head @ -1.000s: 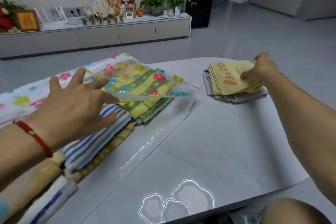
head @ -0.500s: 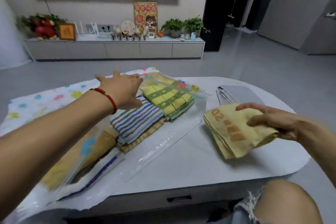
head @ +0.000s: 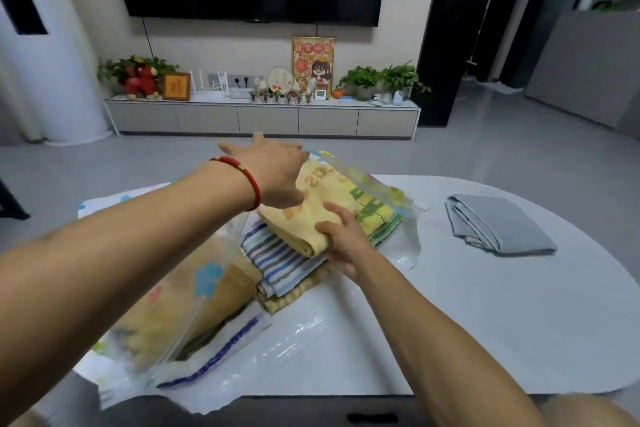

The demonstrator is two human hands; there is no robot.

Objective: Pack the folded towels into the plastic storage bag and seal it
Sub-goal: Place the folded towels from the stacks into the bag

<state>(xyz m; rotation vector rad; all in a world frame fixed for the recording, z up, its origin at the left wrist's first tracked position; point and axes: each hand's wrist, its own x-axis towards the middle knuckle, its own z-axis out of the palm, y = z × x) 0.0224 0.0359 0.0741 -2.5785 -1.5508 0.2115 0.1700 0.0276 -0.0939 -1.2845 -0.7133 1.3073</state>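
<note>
On the bench, under the lifted flap of the plastic bag: one yellow towel, folded, laid atop the striped towel and partly over the green checked towel.

Right hand: my fingers lie over the near folded edge of the yellow towel, thumb below, grasping it as it goes in.

Left hand: reaches across to the bag's upper sheet. Whether it pinches the plastic or only props it up, I cannot tell; the fingertips lie beyond the back of the hand.

Step in hand, by my judgement: seating this towel in the bag. Done well, the mouth is held high and wide, the towel is slid flat with its fold leading so the layers do not splay, and its edges are squared with the stack below so the seal can later close without cloth caught in it.

Still outside: one grey towel, folded, well apart to the right on the bench.

Hard to make out:
- the bag's seal strip, lost in glare and creases;
- how many towels lie in the lower stack, seen through patterned plastic;
- the near-left corner of the bag, blurred;
- how far the yellow towel's far end reaches, covered by my left hand.
</note>
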